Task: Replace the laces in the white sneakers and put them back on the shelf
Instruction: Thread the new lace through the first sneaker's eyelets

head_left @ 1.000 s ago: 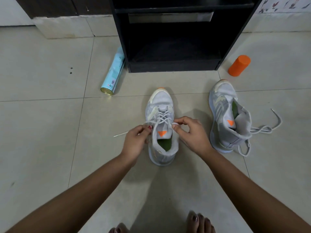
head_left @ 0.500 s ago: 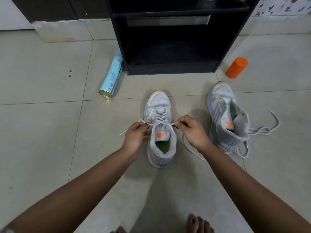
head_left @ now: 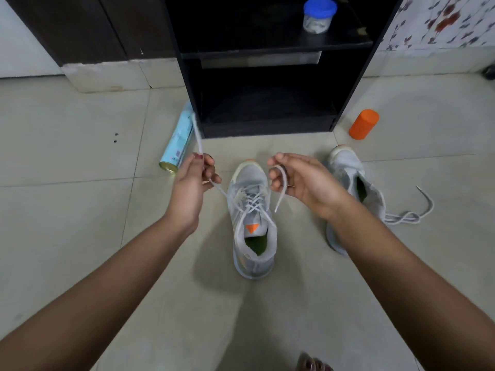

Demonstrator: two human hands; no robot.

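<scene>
A pale blue spray can (head_left: 176, 145) lies on the tiled floor (head_left: 67, 210) at the far left, just beside the black shelf (head_left: 267, 128). In front of it the left hand (head_left: 191, 188) is raised. Its grip is closed tight, thumb and curled fingers pinching one end of the lace (head_left: 221, 192). The free tip stands up above the knuckles and the working strand runs taut down to the eyelets.

The centre sneaker (head_left: 250, 175) stands upright on the floor between the two hands, toe towards the shelf. The lace is crossed through most of its eyelets, but the top looks slack and untied. To its right, the right hand (head_left: 302, 183) holds the other end. That grip is looser, the lace hooked over half-curled fingers with its tip dangling.

Further right, the second sneaker (head_left: 345, 167) leans on its side, partly hidden by the right forearm. Its own loose lace (head_left: 401, 218) trails over the floor, and an orange cylinder (head_left: 363, 124) lies beyond.

The step in hand looks like drawing both ends even on the first shoe. The next move likely calls for an equal pull on both ends to take up the slack, then a knot. The second sneaker seems unfinished, and neither shoe is on the shelf yet.
</scene>
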